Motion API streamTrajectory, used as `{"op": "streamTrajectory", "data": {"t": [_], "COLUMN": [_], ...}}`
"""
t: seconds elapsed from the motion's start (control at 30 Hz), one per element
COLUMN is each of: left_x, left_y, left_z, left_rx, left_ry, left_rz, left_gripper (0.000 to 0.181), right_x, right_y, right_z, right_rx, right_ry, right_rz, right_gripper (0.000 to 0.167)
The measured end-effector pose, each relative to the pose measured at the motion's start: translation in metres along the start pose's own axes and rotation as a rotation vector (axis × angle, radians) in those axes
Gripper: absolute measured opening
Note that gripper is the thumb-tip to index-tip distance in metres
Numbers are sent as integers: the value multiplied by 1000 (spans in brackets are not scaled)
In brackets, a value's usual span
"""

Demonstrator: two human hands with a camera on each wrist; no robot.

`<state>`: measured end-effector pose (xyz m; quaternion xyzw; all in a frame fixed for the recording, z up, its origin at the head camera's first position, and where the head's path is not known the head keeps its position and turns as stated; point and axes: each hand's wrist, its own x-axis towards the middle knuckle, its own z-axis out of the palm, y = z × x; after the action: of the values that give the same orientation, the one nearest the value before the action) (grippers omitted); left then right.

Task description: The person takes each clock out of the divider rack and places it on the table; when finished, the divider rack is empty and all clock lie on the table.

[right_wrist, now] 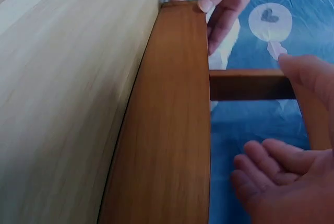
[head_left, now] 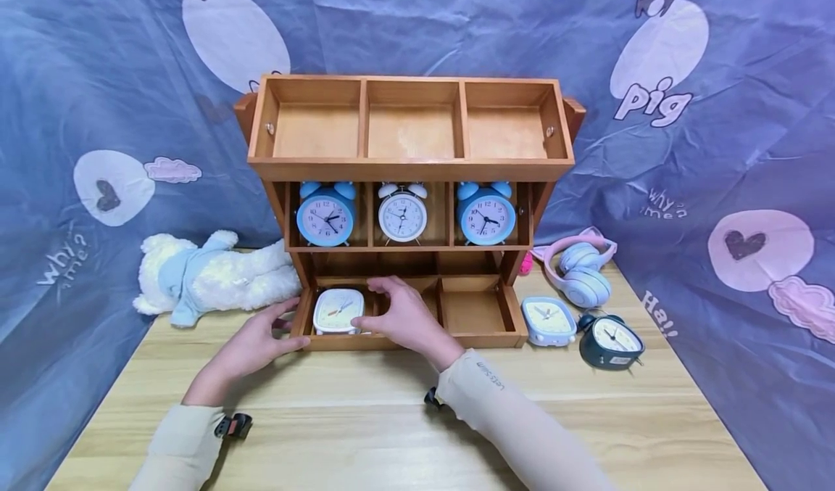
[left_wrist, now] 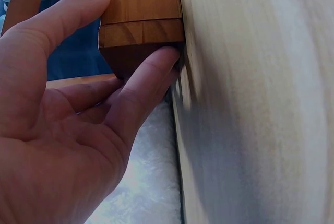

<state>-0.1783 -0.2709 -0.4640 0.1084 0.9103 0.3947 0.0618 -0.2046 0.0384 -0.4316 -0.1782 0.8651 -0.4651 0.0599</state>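
Note:
A white square alarm clock (head_left: 339,311) lies tilted back in the left compartment of the bottom tray of a wooden shelf (head_left: 411,172). My right hand (head_left: 407,313) hovers over the middle compartment, its thumb beside the clock's lower right corner. In the right wrist view that hand (right_wrist: 292,177) has thumb and fingers spread apart, with nothing between them. At the tray's front left corner, my left hand (head_left: 264,339) holds the wood. The left wrist view shows its thumb (left_wrist: 78,12) on one face of the corner and fingers (left_wrist: 141,88) against the end.
Two blue twin-bell clocks (head_left: 326,219) flank a white one (head_left: 402,217) on the middle shelf. Right of the shelf are a light blue clock (head_left: 549,322), a dark green clock (head_left: 611,342) and cat-ear headphones (head_left: 580,270). A white plush bear (head_left: 222,277) lies at left.

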Motion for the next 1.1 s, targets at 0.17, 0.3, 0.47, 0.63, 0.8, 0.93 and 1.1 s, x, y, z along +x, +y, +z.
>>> {"op": "streamTrajectory", "data": {"t": [0.17,0.3,0.47,0.63,0.8,0.93,1.1], "left_x": [0,-1,0,-2,-3,-3,-2], "left_y": [-1,-1,0,0,-1,-1,-1], "left_z": [0,1,0,-1,-1,-1,-2], "left_rx": [-6,-11,-11,-3,-11,-20,-19], "left_ry": [-2,-7,-2,1,0,3,6], "left_rz": [8,7,22,16,13,22,22], "left_gripper": [90,90,88,88,87,86,87], "right_x": [6,11,17,21,26,32,37], "right_y": [-9,-14,-20,-25,-30,-31,-34], "right_z": [14,28,45,59,72,79,84], "right_rx": [-48,-89,-122,-172,-253,-367,-487], "right_ry": [-6,12,53,78,101,113,102], "right_rz": [56,111,125,122,86,59,62], "right_gripper": [79,80,82,91,92,93,98]}}
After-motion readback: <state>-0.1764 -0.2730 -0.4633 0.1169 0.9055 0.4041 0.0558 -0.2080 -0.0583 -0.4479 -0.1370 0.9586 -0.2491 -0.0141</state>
